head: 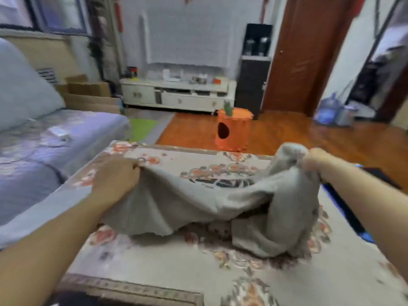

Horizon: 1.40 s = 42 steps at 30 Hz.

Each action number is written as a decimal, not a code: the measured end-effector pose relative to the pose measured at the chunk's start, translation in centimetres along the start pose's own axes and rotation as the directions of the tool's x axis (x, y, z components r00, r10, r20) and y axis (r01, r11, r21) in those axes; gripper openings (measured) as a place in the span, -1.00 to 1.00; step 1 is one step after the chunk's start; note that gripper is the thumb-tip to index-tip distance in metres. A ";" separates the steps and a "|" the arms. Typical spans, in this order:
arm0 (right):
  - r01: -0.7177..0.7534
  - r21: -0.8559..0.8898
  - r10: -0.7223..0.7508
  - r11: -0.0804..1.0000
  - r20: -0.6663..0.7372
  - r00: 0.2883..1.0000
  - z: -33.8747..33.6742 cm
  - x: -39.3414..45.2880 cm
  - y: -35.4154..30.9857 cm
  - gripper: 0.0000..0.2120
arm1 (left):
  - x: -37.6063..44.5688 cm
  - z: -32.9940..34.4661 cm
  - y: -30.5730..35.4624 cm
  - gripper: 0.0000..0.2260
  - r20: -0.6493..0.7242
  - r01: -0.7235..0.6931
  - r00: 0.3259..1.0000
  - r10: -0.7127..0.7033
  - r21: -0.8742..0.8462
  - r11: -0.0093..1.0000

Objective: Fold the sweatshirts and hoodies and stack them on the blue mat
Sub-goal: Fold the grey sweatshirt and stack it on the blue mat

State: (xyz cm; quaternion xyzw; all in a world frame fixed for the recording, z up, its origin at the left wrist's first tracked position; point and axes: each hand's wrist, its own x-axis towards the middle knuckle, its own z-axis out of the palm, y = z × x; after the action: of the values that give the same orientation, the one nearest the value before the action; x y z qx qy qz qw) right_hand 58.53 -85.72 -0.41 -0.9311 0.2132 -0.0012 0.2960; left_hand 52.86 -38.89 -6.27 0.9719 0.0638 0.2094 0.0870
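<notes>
A grey sweatshirt (198,202) hangs stretched between my two hands above a table covered with a floral cloth (154,261). My left hand (114,175) grips one edge of it at the left. My right hand (318,161) holds a bunched part of it raised at the right, and the cloth below that hand droops in folds onto the table. A strip of the blue mat (344,208) shows at the table's right side, partly hidden by my right forearm.
A sofa with a pale blue cover (44,138) runs along the left. An orange carrot-shaped stool (234,131) stands on the wooden floor beyond the table. Farther back are a white TV cabinet (176,93) and a water bottle (329,109).
</notes>
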 end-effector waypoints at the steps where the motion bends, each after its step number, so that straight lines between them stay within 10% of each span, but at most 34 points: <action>1: -0.022 -0.159 0.027 0.987 0.028 0.999 0.7 1.3 2.4 -0.94 | 0.6 -0.8 2.0 -0.74 -0.086 -0.032 0.996 0.033 0.015 0.999; 3: -0.047 -0.398 0.082 0.916 0.070 0.994 1.3 3.5 5.2 -0.89 | 3.0 -2.7 5.6 -0.77 -0.242 0.032 0.969 -0.047 -0.065 0.997; 8: -0.109 -0.336 0.097 0.935 -0.053 0.994 -0.4 7.7 7.5 -0.78 | 12.5 -7.2 15.6 -0.77 -0.438 -0.118 0.875 -0.209 -0.609 0.784; 12: -0.134 -0.315 0.100 0.940 -0.121 0.988 -0.1 9.4 7.3 -0.58 | 20.3 -6.1 23.5 -0.60 -0.145 -0.154 0.988 0.060 -0.826 0.542; 15: -0.111 -0.316 0.033 0.942 -0.241 0.970 1.6 8.9 8.5 -0.55 | 19.7 -1.1 26.0 -0.13 0.013 -0.119 0.987 0.162 -0.619 0.777; 19: 0.195 -0.307 -0.255 0.931 -0.169 0.952 7.0 6.5 11.4 -0.44 | 7.8 8.5 21.0 -0.25 0.107 -0.399 0.888 0.447 -0.301 0.866; 24: 0.127 -0.390 -0.042 0.912 0.221 0.974 14.1 2.2 14.5 -0.21 | -2.6 17.8 7.6 -0.19 0.545 -0.083 0.838 0.034 0.065 0.994; 29: 0.235 -0.444 -0.274 0.865 -0.025 0.961 12.8 1.7 14.2 -0.54 | -6.2 19.7 4.0 -0.21 0.569 -0.050 0.822 -0.014 0.096 0.994; 35: 0.291 -0.793 -0.611 0.534 -0.124 0.782 1.0 8.5 11.7 -0.78 | -6.5 20.0 4.6 -0.24 0.504 -0.030 0.863 -0.021 0.092 0.995; 40: -0.287 -0.891 0.023 0.353 -0.298 0.954 -7.3 15.3 13.3 -0.67 | -5.3 19.0 4.2 -0.16 0.583 -0.029 0.812 -0.024 0.081 0.996; 42: -0.214 -0.907 0.023 0.363 -0.221 0.975 -4.3 15.2 12.7 -0.66 | -4.6 18.9 3.4 -0.17 0.602 -0.030 0.798 -0.012 0.059 0.998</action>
State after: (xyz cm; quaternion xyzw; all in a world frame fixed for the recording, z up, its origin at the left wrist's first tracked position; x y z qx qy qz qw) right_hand 66.72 -103.48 -5.77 -0.9147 0.2684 0.0603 -0.2961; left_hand 56.87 -45.69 -24.40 0.9906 0.0350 -0.1120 0.0702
